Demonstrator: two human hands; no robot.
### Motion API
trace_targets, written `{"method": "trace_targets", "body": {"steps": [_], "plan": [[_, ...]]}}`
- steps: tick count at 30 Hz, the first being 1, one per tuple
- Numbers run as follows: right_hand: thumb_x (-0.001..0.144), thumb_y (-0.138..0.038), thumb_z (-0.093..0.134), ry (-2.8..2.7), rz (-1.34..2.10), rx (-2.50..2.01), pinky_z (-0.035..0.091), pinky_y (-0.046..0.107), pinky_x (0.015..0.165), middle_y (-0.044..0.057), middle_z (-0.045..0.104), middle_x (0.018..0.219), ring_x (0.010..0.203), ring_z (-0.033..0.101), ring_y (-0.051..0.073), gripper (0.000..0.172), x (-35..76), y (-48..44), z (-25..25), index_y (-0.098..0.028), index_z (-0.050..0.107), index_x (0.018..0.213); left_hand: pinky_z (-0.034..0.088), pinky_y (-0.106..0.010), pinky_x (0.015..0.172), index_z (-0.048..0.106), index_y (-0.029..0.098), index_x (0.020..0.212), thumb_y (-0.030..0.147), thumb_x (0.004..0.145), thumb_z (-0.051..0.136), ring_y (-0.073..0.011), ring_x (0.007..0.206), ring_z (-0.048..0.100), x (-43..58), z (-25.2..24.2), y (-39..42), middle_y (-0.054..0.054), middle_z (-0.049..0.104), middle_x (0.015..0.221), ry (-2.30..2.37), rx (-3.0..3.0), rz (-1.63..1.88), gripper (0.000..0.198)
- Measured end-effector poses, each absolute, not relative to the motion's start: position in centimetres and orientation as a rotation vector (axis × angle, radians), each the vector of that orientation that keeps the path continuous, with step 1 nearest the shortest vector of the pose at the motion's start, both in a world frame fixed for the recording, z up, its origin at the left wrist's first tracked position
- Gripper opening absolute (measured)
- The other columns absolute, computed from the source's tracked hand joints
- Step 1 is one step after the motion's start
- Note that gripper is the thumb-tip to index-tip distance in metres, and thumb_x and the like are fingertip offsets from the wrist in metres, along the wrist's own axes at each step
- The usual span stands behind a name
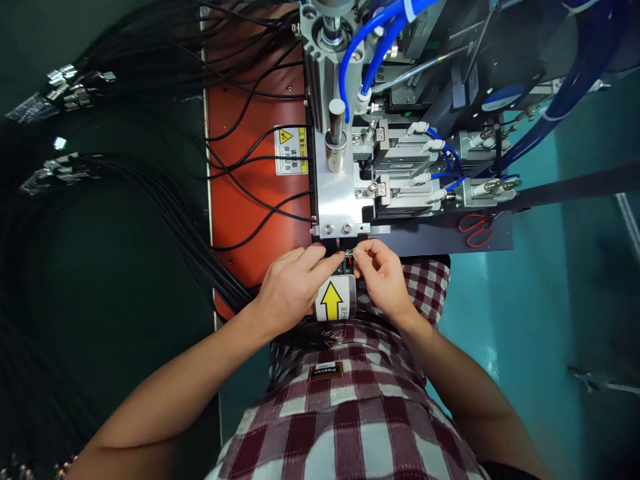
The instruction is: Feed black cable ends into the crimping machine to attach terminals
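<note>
Right at the front of the machine, a small bundle of thin wires [349, 253] is showing between the two hands, just on the near side of the silver plate [337, 197] and beyond the yellow-arrow label [331, 300]. They're looking hair-fine, with pale, greenish and bright red strands catching the light against a black block [345, 269], though the finest detail is staying too small to read.

And the direction: the pale strand is running crosswise, its long axis slanting gently up towards the right fingertips, while a red bit is pointing nearer the wearer's body. Where the other ends are going, the fingers are hiding.

Now the grips! The right hand [384, 277] is pinching narrowly, thumb and forefinger closing together on the wires. The left hand [293, 287] is stretching its forefinger right beside them, the other fingers curling; whether its grip is holding anything, I cannot tell. Off to the left, black cables [265, 210] are crossing the orange-red panel [245, 207].
</note>
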State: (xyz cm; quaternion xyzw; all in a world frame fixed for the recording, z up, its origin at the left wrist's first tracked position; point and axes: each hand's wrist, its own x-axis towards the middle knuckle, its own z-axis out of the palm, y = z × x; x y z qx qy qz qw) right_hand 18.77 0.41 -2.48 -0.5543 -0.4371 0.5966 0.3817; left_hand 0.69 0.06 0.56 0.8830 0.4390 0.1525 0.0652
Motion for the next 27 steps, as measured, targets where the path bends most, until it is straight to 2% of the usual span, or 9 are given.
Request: {"method": "trace_targets", "body": {"steps": [4, 11, 27], "plan": [[0.087, -0.034, 0.057, -1.048, 1.59, -1.448, 0.039, 0.024, 0.053, -0.006, 0.05, 0.058, 0.052, 0.048, 0.009, 0.019, 18.61, 0.52, -1.93, -0.019, 0.053, 0.077, 0.042, -0.026, 0.058, 0.065, 0.011, 0.113, 0.016, 0.094, 0.045, -0.0157, 0.065, 0.052, 0.78, 0.58, 0.07, -0.004, 0.058, 0.075, 1.308, 2.709, 0.483, 0.028], [0.09, -0.034, 0.054, -1.201, 1.433, -1.567, 0.04, 0.024, 0.052, -0.004, 0.054, 0.065, 0.053, 0.052, 0.01, 0.018, 18.59, 0.29, -2.1, -0.02, 0.053, 0.08, 0.039, -0.028, 0.057, 0.065, 0.01, 0.112, 0.017, 0.094, 0.046, -0.0165, 0.063, 0.048, 0.91, 0.73, 0.06, -0.004, 0.058, 0.074, 1.297, 2.732, 0.513, 0.027], [0.09, -0.032, 0.053, -1.132, 1.442, -1.497, 0.037, 0.024, 0.049, -0.005, 0.048, 0.062, 0.051, 0.048, 0.009, 0.017, 18.25, 0.05, -2.24, -0.02, 0.051, 0.078, 0.039, -0.028, 0.056, 0.065, 0.011, 0.111, 0.018, 0.096, 0.044, -0.0162, 0.062, 0.047, 0.83, 0.81, 0.1, -0.003, 0.059, 0.074, 1.293, 2.748, 0.519, 0.027]]}}
